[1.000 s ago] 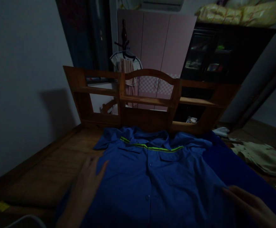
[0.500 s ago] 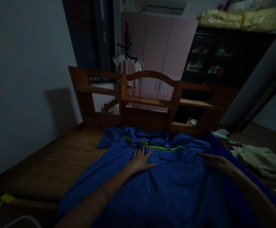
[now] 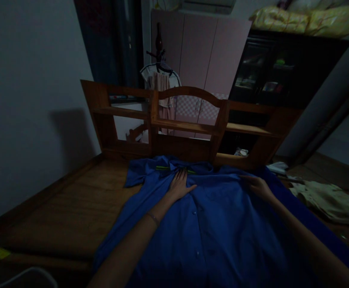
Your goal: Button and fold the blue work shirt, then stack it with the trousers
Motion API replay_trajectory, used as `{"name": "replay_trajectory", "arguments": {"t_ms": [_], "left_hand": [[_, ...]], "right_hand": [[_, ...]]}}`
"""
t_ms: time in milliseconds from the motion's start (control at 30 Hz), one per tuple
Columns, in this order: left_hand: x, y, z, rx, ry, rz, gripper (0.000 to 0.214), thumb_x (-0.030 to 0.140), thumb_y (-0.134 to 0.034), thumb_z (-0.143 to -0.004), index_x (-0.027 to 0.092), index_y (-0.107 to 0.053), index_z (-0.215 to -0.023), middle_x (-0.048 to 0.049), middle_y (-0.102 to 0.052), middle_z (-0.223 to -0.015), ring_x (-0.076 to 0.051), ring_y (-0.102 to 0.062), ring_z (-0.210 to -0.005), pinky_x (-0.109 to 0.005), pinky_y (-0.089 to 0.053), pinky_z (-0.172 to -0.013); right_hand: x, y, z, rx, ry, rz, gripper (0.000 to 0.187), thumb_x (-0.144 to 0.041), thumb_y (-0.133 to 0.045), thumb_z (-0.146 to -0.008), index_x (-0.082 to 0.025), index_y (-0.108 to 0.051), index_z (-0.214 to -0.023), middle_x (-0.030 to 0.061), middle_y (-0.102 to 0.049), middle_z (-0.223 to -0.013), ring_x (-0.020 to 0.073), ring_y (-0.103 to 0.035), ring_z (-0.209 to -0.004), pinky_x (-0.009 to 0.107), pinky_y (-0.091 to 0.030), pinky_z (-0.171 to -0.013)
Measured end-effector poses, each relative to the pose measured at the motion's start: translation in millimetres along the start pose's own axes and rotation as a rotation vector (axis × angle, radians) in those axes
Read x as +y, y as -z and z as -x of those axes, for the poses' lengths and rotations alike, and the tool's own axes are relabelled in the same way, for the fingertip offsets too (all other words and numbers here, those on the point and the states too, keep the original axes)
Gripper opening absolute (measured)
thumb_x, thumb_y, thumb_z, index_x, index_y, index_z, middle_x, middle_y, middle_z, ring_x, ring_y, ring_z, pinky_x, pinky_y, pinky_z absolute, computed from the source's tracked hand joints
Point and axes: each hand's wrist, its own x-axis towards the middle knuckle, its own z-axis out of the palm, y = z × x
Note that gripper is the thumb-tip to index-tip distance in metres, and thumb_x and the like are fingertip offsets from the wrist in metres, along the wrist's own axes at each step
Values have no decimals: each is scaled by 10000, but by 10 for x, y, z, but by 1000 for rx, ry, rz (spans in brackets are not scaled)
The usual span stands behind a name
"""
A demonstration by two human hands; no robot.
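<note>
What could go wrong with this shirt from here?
The blue button-front fabric shirt could be pulled askew: a straight ridge runs between the left hand, lying flat at the yellow-green stripe, and the right hand. The rumpled blue collar might crease further. Dim light may hide small wrinkles.

the shirt (image 3: 228,224) is matt cloth, the headboard (image 3: 183,149) wood.

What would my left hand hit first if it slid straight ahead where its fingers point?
Probably the rumpled collar of the blue shirt, just beyond your left hand. The wooden headboard stands behind it, though depth is hard to judge here.
</note>
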Motion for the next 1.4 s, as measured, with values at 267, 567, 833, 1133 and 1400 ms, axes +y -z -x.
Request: {"name": "replay_trajectory", "arguments": {"t_ms": [267, 567, 833, 1133, 1400], "left_hand": [[-14, 203, -231, -52, -14, 1, 863, 653, -443, -795, 67, -258, -1402, -203, -238, -1475, -346, -140, -1377, -472, -101, -1123], [255, 612, 446, -450, -120, 377, 398, 505, -676, -701, 179, -629, -924, -46, -637, -894, -189, -601, -805, -262, -442, -694], [217, 443, 571, -474, -182, 554, 332, 437, -737, -661, 173, -660, -847, -18, -608, -846, -150, -562, -785, -219, -397, -644], [415, 542, 787, -382, -119, 501, 84, 209, -620, -772, 181, -573, -836, 2, -595, -813, -141, -549, -745, -236, -385, -652], [515, 618, 612, -83, -8, 508, 62, 144, -494, -826, 188, -531, -847, -22, -597, -838, -166, -560, -791, -266, -396, -713]], "right_hand": [[93, -261, -95, -95, 101, 344, 377, -141, -473, -792, -188, -657, -1118, 108, -678, -1032, 273, -601, -980, 392, -431, -877], [-818, -193, 652, -233, 548, 81, 306, -204, -403, -902, -235, -596, -1138, 56, -616, -1033, 183, -579, -919, 291, -446, -822], [-997, -742, 1339, -515, 621, 197, 259, -138, -397, -888, -200, -642, -943, 35, -603, -852, 131, -575, -714, 222, -411, -624], [-838, -825, 1358, -542, 543, 6, 348, -149, -417, -891, -273, -627, -1139, 44, -589, -984, 129, -584, -788, 231, -451, -716], [-841, -786, 1092, -629, 26, -560, 409, -336, -540, -851, -239, -570, -1247, 50, -611, -985, 176, -584, -847, 303, -465, -764]]}}
